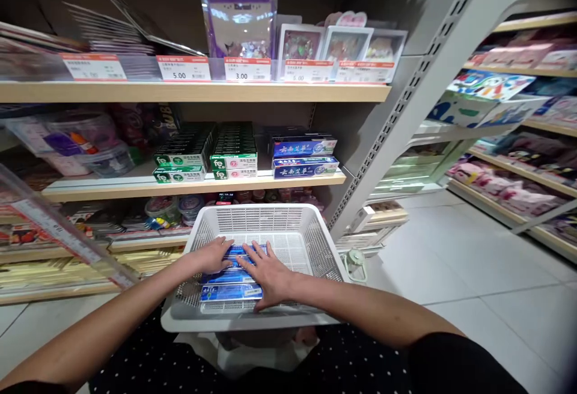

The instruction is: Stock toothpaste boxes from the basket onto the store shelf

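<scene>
Lying in a white basket (321, 252) — slim, shiny blue boxes (231, 292).

The basket (265, 322) is white; the boxes (229, 277) inside it are blue with white. Beyond the basket, the shelf edge (193, 187) is pale wood-coloured, the cartons (234, 162) green-and-white. Nearer than the basket, black cloth (360, 358) carries white dots.
</scene>
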A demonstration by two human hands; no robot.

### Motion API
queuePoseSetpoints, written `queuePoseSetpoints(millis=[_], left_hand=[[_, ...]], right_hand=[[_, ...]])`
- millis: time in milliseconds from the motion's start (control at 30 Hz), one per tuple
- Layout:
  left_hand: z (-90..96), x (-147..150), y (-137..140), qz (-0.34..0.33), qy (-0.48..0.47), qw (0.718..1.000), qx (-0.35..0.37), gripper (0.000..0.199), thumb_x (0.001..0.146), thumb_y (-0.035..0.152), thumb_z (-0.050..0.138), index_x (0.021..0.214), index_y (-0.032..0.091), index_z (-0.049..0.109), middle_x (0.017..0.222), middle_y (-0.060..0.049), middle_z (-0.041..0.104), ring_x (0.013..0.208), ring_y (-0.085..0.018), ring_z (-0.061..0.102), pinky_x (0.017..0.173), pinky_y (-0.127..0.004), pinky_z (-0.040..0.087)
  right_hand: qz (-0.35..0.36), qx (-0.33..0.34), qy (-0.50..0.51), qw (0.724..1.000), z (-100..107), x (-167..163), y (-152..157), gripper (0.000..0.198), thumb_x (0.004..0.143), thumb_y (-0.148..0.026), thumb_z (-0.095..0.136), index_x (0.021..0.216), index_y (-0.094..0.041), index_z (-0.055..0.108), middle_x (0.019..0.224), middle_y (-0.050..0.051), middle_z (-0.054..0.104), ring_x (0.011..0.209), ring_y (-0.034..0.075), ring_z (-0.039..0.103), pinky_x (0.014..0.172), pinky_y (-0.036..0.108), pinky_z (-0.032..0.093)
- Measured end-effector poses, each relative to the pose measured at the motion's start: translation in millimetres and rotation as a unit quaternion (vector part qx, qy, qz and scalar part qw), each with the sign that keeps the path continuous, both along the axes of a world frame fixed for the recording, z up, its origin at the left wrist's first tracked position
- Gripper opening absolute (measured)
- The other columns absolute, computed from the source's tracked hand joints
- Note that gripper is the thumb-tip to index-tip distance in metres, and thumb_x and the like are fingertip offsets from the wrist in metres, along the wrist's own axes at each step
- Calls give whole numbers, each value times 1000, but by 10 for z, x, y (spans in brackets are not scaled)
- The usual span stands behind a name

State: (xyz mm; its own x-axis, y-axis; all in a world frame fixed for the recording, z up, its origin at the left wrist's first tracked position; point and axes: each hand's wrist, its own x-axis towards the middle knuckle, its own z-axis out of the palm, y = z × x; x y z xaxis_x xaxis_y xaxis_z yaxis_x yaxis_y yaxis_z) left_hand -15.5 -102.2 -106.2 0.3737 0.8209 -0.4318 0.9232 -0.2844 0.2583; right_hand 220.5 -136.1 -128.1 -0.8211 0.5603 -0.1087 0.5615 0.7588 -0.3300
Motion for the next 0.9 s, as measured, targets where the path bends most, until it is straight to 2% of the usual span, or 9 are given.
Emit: queuePoseSetpoints(millis=[133,333,533,733,800,900], left_hand=[[-62,33,-11,-4,24,1000,-3,70,85,49,49,145,16,38,138,-21,51,123,-35,52,101,-43,40],[-59,197,86,-4,30,1000,-7,67,87,51,43,146,20,37,128,-21,57,114,-36,58,94,-45,44],[-153,473,305,-5,-3,1000,15,65,87,50,44,147,26,36,134,-17,54,120,-34,54,98,-44,41],[-281,402,371,-40,-41,998,-5,66,92,56,31,152,30,23,140,-15,48,129,-32,46,105,-42,34],[-314,369,379,-34,-41,998,-17,71,90,64,29,152,33,19,143,-14,44,132,-33,42,106,-44,32],[-351,363,429,-14,-31,999,-27,83,83,76,31,153,33,16,147,-15,40,137,-37,35,106,-47,30]], right_hand=[[-51,-3,-53,997,-142,-113,33,134,49,-60,80,154,-19,8,160,21,0,144,47,-2,112,66,3],[-63,2,-62,996,-75,9,109,129,51,-58,78,154,-16,13,159,24,5,145,45,3,113,63,7],[-86,-2,-58,995,-83,325,285,125,52,-56,79,153,-18,15,159,23,9,144,46,6,112,65,10],[-74,-49,-20,996,-173,578,425,135,49,-65,80,154,-22,8,161,17,-1,146,44,-2,115,61,7],[-75,-79,3,994,-153,613,480,127,56,-70,74,154,-24,7,162,13,1,146,41,-1,117,59,7],[-94,-110,35,989,-105,623,587,102,74,-70,60,154,-23,16,161,10,14,147,36,9,118,54,12]])
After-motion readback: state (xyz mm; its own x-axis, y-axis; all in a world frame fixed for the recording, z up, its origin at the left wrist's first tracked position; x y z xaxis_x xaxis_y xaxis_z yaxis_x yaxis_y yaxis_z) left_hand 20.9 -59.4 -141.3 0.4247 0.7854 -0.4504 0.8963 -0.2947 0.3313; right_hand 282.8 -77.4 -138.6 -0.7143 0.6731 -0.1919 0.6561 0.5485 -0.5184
